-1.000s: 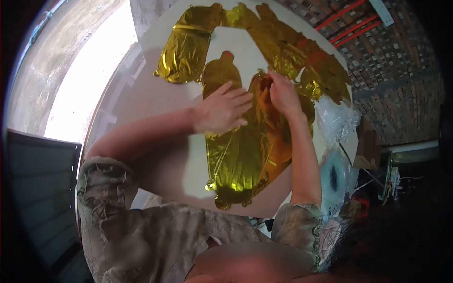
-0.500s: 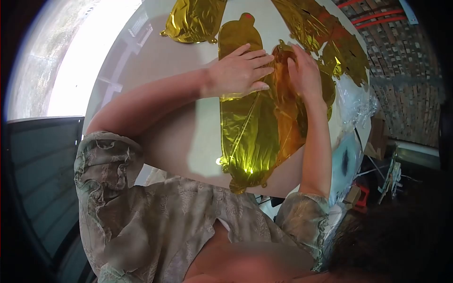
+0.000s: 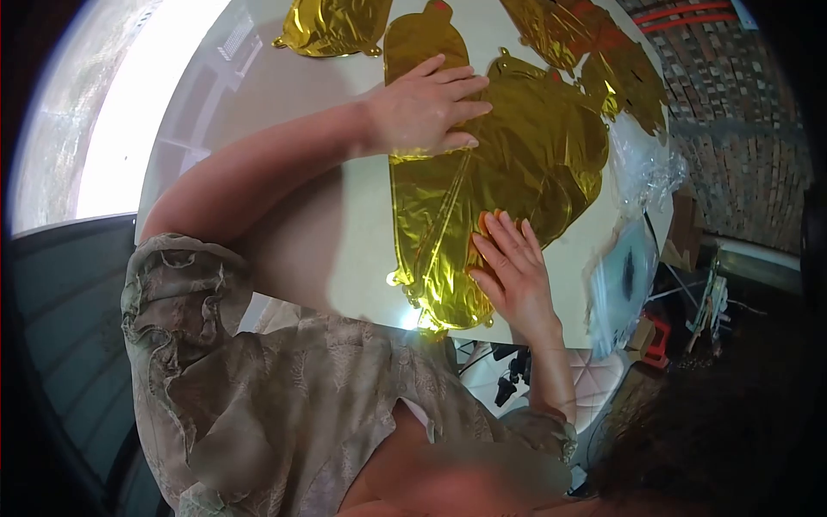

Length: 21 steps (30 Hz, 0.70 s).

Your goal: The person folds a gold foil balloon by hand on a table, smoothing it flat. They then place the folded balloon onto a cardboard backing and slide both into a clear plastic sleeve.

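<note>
- The right hand [image 3: 524, 289] is lower now, much nearer to the person's body than a moment ago.
- Its fingers are spread on the low right side of the big gold foil [image 3: 547, 129]. They look open, not pinching.
- The left hand [image 3: 420, 112] stays flat, palm down, near the top left of the same foil. It looks like it holds the foil steady.
- The two hands are apart, with shiny foil between them.
- The foil lies on the tabletop [image 3: 301, 237], under both hands, and it reaches out past the right hand's fingertips, away from the body.
- The orange-looking part that stood out between the hands is mostly gone. Now the foil looks wider and flatter, so a fold seems to be opened out.
- Some creases still run down from the left hand, so it is not all smooth.
- More gold foil [image 3: 336, 26] lies beyond the left hand. Darker gold foil [image 3: 633, 86] and clear plastic [image 3: 642, 164] lie farther out, up and to the right of the right hand.
</note>
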Motion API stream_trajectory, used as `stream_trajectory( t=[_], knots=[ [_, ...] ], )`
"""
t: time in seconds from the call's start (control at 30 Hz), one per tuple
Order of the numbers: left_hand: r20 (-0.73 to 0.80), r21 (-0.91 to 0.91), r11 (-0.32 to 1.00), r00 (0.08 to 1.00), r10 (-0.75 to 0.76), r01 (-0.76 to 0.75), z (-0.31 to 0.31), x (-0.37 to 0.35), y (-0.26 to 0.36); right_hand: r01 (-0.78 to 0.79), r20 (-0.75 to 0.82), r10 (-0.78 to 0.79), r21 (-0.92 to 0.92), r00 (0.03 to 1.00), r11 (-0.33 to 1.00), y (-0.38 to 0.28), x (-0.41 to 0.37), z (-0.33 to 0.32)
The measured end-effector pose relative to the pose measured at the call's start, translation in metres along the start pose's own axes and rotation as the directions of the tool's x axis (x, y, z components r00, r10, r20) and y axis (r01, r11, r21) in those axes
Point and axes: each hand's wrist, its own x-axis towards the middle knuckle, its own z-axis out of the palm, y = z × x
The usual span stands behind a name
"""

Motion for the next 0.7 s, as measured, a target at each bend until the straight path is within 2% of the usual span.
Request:
stream_trajectory(
  t=[0.1, 0.7],
  knots=[
    [-0.012, 0.017, 1.000, 1.000, -0.009, 0.010, 0.001, 0.000, 0.001, 0.008, -0.086, -0.006, 0.022, 0.996, 1.000, 0.002, 0.003, 0.006],
    [0.021, 0.021, 1.000, 0.999, -0.024, 0.024, 0.000, 0.000, 0.000, 0.000, -0.179, -0.002, -0.008, 0.984, 1.000, -0.009, 0.022, 0.016]
  ],
)
